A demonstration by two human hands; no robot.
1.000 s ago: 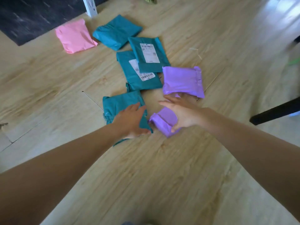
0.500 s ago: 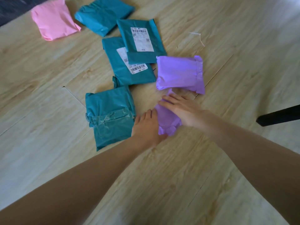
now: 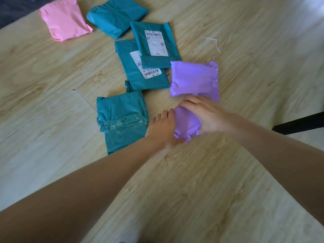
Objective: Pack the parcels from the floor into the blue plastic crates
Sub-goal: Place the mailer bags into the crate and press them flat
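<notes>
Purple small parcel (image 3: 185,123) sits on the floor (image 3: 228,190), cupped by both hands. Left hand (image 3: 163,127) is flat against its left edge, right hand (image 3: 205,116) curled over the far side. Soft bag: get fingertips under it, squeeze evenly, lift level. Crates not in view.

small purple parcel (image 3: 186,122), crumpled, lying on floor (image 3: 228,172)
</notes>
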